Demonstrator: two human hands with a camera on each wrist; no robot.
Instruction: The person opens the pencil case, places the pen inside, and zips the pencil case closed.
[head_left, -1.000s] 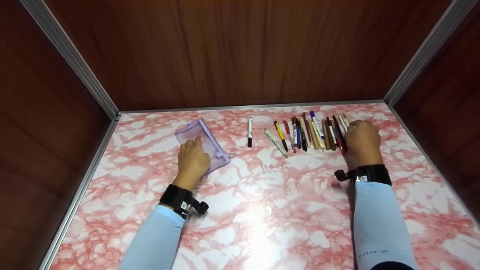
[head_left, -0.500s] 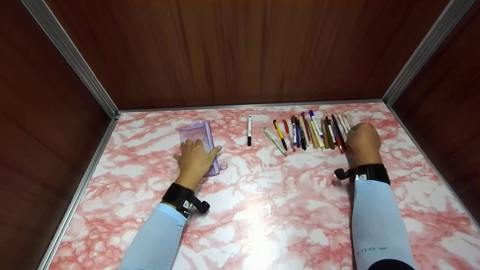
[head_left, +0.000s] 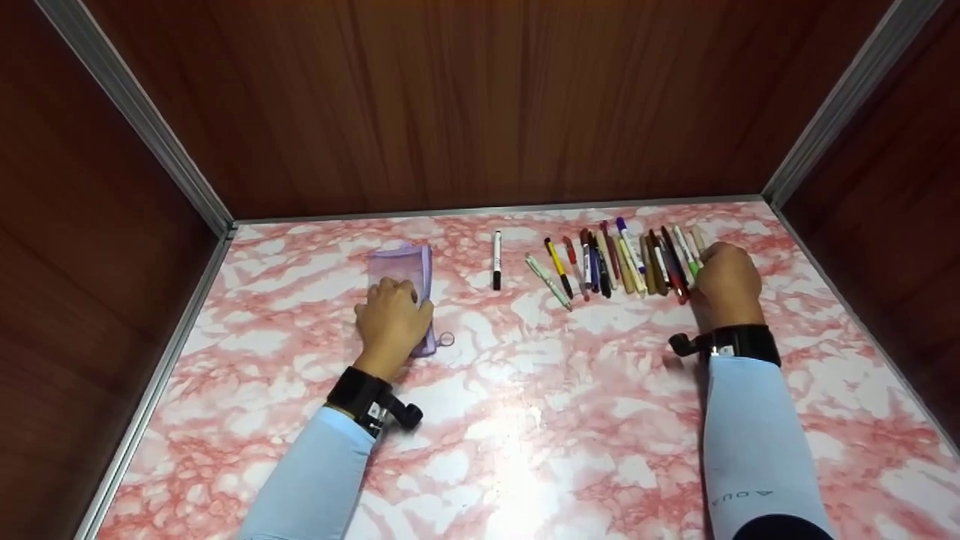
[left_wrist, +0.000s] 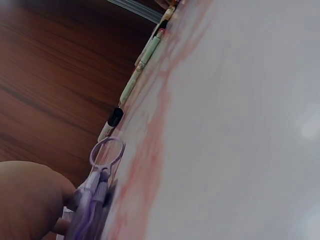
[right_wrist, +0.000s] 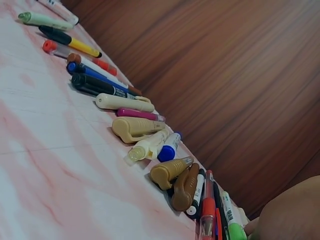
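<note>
One pouch (head_left: 397,264), sheer and purple, lies at the left of the table (head_left: 510,420), its zip edge toward the pens and a ring (head_left: 445,339) at its near corner. I have the left hand (head_left: 390,319) over its near part, fingers bent, thumb along the zip side; I read that as a grip on the cloth. The right hand (head_left: 726,283) is well apart from it, at the right end of the row of pens (head_left: 628,266), by the green marker (head_left: 685,251). Its fingers bend under, tips hidden from the head view, and even from the wrist I cannot tell whether they pinch anything.

To my mind the row wants a light touch: I'd take the end pen alone, from above, near its middle, and lift straight so its neighbours don't roll. They lie close there, and a sideways sweep could shove several. On the left I'd press just enough to steady the cloth without crumpling the zip edge.

Both arms reach forward, backs of the hands up; the left slants inward, the right runs nearly straight ahead. Between them a black-capped marker (head_left: 496,259) lies alone, short of the row.
</note>
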